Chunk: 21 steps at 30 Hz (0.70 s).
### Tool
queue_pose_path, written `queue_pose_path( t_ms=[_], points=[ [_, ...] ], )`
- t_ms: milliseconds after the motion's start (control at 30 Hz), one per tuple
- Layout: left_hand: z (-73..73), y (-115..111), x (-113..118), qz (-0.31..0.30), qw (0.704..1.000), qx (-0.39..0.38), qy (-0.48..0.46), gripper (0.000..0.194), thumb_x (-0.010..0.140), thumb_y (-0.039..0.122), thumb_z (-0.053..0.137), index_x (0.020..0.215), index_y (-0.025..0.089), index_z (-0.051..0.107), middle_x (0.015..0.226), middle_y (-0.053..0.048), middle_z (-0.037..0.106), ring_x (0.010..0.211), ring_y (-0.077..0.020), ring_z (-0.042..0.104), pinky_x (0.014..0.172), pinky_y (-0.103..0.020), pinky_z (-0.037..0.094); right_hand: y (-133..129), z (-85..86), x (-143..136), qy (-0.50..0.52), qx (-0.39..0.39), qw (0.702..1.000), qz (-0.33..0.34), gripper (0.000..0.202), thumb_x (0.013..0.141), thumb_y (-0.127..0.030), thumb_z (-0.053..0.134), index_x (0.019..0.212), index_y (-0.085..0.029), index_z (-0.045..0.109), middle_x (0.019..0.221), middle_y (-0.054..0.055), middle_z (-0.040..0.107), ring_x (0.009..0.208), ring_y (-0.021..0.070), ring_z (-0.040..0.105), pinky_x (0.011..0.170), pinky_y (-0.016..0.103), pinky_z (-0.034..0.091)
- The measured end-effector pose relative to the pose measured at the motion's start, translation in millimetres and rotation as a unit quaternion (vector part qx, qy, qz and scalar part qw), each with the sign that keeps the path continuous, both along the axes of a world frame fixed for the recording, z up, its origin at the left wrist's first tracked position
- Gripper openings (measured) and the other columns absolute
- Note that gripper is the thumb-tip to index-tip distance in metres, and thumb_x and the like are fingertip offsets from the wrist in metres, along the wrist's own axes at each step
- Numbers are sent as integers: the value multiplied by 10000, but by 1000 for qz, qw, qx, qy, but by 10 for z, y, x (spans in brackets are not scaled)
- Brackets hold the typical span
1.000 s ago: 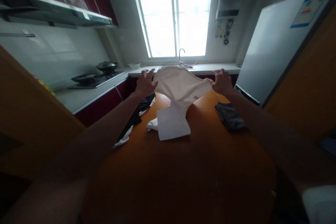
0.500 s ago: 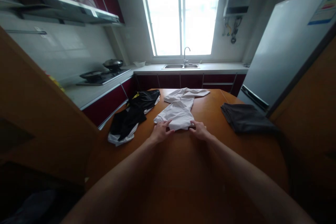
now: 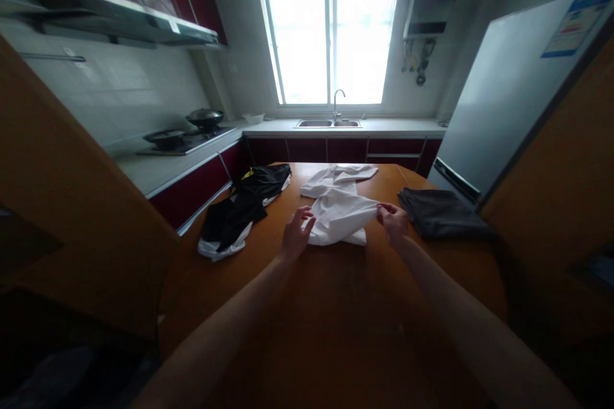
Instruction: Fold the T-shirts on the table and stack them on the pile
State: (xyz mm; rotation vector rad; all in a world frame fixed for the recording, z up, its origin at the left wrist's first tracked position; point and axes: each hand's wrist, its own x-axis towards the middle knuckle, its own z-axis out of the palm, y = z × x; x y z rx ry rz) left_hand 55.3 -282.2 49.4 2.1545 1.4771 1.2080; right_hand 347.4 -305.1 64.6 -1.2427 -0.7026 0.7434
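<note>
A crumpled white garment, seemingly a shirt (image 3: pixel 338 217), lies lengthwise on the wooden table (image 3: pixel 330 307). My right hand (image 3: pixel 394 220) pinches its right edge between thumb and fingers, drawing the cloth out taut to the right and a little off the table. At the shirt's left edge is my left hand (image 3: pixel 295 233), fingers apart and slightly curled; whether it touches the cloth I cannot tell. The near hem rests on the table between the two hands, while the far part spreads out with a sleeve toward the right.
Left of the shirt lies a black and white garment (image 3: pixel 235 217) with a yellow patch. A folded dark grey cloth (image 3: pixel 444 214) sits on the right, near my right hand. Beyond the table stand a counter with a sink (image 3: pixel 316 123), a stove with pans (image 3: pixel 165 138) and a fridge (image 3: pixel 503 83).
My right hand has taken hold of the shirt's edge and pulled it up and to the right. My left hand has lifted and turned, its fingers no longer flat on the hem.
</note>
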Motion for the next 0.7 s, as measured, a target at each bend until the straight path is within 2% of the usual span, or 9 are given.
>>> queue_pose_path(
  t_ms=[67,167,233,333,400,433,533,600,700],
  points=[
    [13,27,-65,46,999,-21,19,373,932,320,593,1286,204,574,1198,-91,667,1116,-236,616,1015,-373,454,-12,55,200,68,8,997,-41,239,676,-353,755,785,-195,612,676,-22,650,604,124,609,589,239,531],
    [-97,-45,-117,81,981,-124,126,471,878,440,670,1238,137,645,1276,-177,615,1230,-327,544,1068,-450,403,-94,69,484,135,4,988,-78,182,699,-270,716,774,-214,560,640,-47,615,589,118,601,569,222,541],
    [-216,-164,-73,48,968,-164,182,528,848,538,688,1214,157,682,1339,-181,577,1288,-354,491,1091,-490,367,-189,28,605,157,-6,984,-83,164,698,-223,705,775,-216,560,627,-46,611,574,121,596,539,214,534],
    [-347,-368,130,-32,970,-139,198,559,795,592,724,1226,237,698,1444,-146,512,1375,-354,403,1146,-539,268,-333,-56,640,160,-21,985,-52,185,665,-181,737,784,-204,597,636,-34,635,570,122,601,516,200,519],
    [-367,-460,326,-74,976,-132,157,538,721,580,788,1160,275,731,1434,-123,530,1382,-370,389,1159,-579,214,-391,-84,578,150,-35,988,-6,226,626,-159,774,790,-192,622,652,-20,657,574,127,613,514,202,515],
    [-357,-480,427,-83,980,-144,107,502,673,547,828,1086,271,755,1381,-119,572,1357,-379,415,1154,-591,217,-404,-84,528,142,-44,989,22,258,598,-141,790,799,-186,635,659,-15,666,569,131,618,505,207,509],
    [-266,-408,665,-89,969,-210,-91,357,613,444,864,841,199,740,1048,-107,702,1121,-346,599,1047,-546,400,-376,-14,329,120,-60,985,108,365,511,-67,808,833,-169,668,672,1,688,550,149,621,472,221,486],
    [-146,-253,707,-90,951,-234,-179,330,682,448,809,780,165,672,849,-85,697,896,-274,670,884,-451,522,-304,92,184,112,-47,982,147,388,497,-47,787,852,-162,678,702,8,708,580,158,632,495,232,499],
    [186,65,557,-60,946,-209,-238,322,845,477,647,881,161,596,836,-74,672,750,-191,671,724,-333,552,-134,334,33,115,4,984,139,367,550,-76,721,899,-175,667,748,-8,712,645,149,636,564,238,528]
  ],
)
